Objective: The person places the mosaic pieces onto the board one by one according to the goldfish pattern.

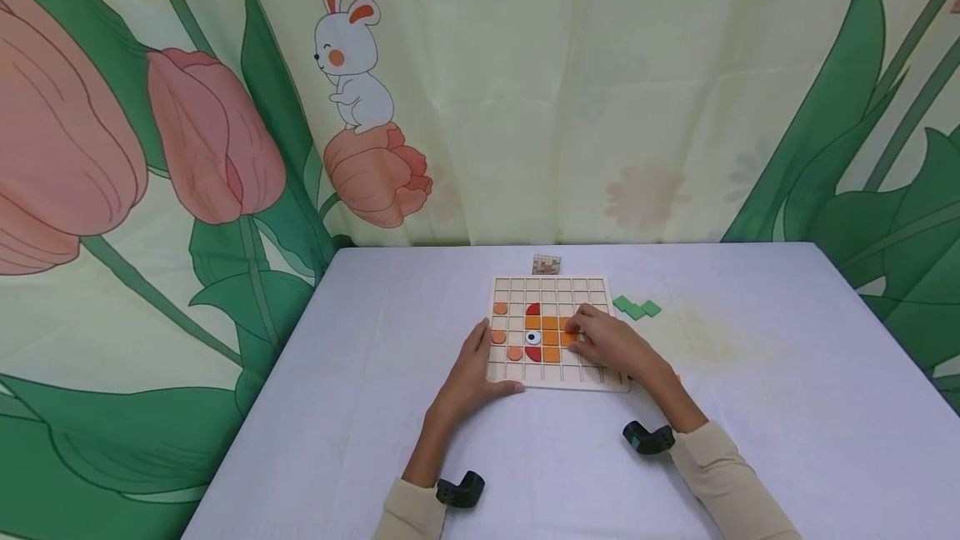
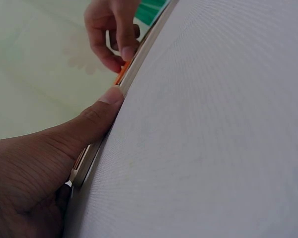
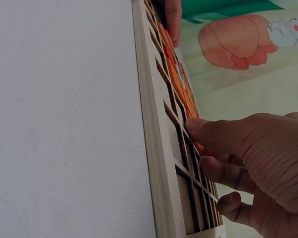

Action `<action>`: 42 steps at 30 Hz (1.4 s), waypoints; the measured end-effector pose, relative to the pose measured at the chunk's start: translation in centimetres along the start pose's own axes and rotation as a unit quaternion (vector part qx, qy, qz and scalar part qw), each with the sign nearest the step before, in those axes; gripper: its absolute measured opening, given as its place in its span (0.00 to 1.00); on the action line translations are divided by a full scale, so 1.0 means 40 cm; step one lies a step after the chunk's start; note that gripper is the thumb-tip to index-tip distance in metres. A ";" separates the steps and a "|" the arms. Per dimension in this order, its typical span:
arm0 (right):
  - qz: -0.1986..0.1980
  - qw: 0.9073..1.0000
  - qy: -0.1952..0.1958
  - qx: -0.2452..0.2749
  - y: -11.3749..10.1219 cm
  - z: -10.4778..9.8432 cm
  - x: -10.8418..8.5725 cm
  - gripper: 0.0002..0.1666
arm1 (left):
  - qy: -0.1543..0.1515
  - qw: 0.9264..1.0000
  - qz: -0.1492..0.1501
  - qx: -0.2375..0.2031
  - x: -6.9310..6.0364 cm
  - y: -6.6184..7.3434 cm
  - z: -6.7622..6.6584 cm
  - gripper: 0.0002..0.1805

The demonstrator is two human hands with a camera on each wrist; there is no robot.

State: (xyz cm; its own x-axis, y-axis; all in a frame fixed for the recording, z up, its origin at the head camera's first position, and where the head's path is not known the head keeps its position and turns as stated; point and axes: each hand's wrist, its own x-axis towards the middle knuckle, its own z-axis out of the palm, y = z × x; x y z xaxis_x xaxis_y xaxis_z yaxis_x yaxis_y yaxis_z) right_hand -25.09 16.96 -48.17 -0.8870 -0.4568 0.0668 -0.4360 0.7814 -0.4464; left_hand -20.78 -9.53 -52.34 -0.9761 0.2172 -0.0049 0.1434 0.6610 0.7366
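Observation:
A pale wooden grid board (image 1: 558, 374) lies flat on the table. My left hand (image 1: 471, 373) steadies its near left corner, with straight fingers along the left side and the thumb along the front edge. At the right end of the orange squares (image 1: 551, 338), the thumb and fingers of my right hand (image 1: 611, 342) pinch an orange square tile (image 1: 568, 338), partly hidden by the fingertips. A white eye disc (image 1: 533, 337) sits in the grid between red rounded pieces (image 1: 533, 353). Several orange round pieces (image 1: 514, 353) occupy cells at the left.
Green diamond-shaped tiles (image 1: 636, 307) lie right of the board. A small patterned card (image 1: 546, 264) is just behind it. White cloth covers the table (image 1: 360, 415); a printed curtain (image 1: 525, 90) hangs behind. Some orange bit (image 1: 678, 377) shows beside the right forearm.

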 end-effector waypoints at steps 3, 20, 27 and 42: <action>-0.004 1.000 -0.001 -0.001 -0.001 -0.001 0.000 0.15 | 0.001 1.000 -0.003 -0.001 -0.002 0.000 0.000 0.69; 0.030 0.999 -0.006 0.016 0.041 -0.054 -0.066 0.17 | 0.001 1.000 -0.008 0.004 0.002 0.000 -0.005 0.69; 0.047 0.999 -0.009 0.007 0.092 -0.080 -0.128 0.19 | -0.003 1.000 -0.006 0.007 0.008 -0.004 -0.001 0.70; 0.044 0.999 -0.007 0.003 0.168 -0.132 -0.249 0.25 | -0.004 1.000 -0.006 0.004 0.002 -0.006 0.001 0.70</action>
State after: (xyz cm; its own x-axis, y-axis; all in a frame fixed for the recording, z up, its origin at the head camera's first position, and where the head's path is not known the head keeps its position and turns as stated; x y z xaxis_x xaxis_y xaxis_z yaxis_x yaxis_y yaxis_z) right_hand -19.98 28.98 -47.14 -0.9199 -0.3918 0.0142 -0.3547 0.8163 -0.4558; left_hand -20.91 -9.64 -52.53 -0.9762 0.2158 -0.0191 0.1338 0.6696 0.7306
